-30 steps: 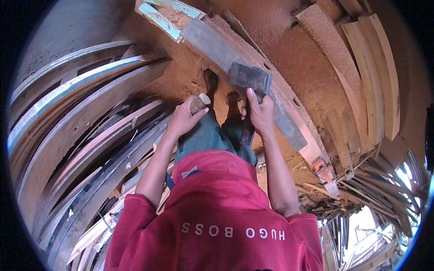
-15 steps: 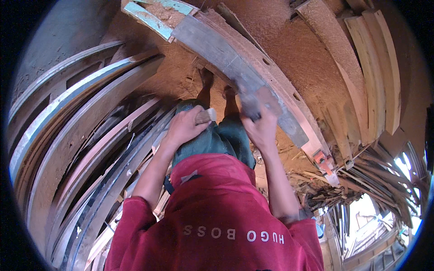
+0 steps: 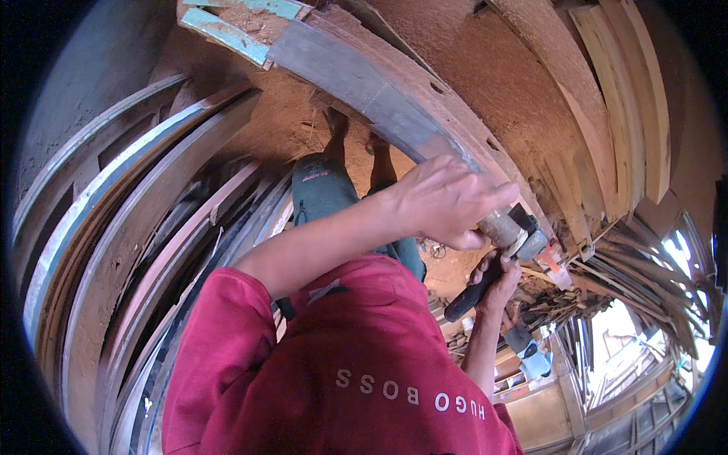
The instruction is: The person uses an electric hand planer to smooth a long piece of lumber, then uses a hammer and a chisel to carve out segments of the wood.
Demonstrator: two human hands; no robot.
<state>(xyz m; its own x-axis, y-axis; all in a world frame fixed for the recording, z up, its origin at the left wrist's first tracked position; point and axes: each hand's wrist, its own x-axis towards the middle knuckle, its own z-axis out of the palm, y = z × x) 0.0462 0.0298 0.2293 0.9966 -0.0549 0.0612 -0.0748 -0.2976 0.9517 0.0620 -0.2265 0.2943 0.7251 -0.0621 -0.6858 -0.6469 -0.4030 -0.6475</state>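
Note:
My left hand [image 3: 447, 201] reaches across to the right, closed round a short grey-brown cylindrical block [image 3: 499, 227]. The block lies against the head of a hand tool. My right hand [image 3: 497, 284] grips this black-handled tool [image 3: 464, 300] from below, close to its grey metal head [image 3: 534, 244]. The exact kind of tool cannot be made out, and my left fingers hide part of the block. Just beyond both hands runs a long curved wooden beam [image 3: 341, 64] with a grey board along its near side.
Several curved planks [image 3: 163, 182] stand stacked on the left. More curved timbers [image 3: 622, 114] lean at the far right. An orange fitting [image 3: 549, 256] sits at the beam's near end, beside a heap of wood scraps [image 3: 584, 292]. Sawdust [image 3: 493, 76] covers the ground.
My left hand has swung right from over my lap, bringing the block to the tool's head. My right hand has moved right and nearer, drawing the tool back from the grey board.

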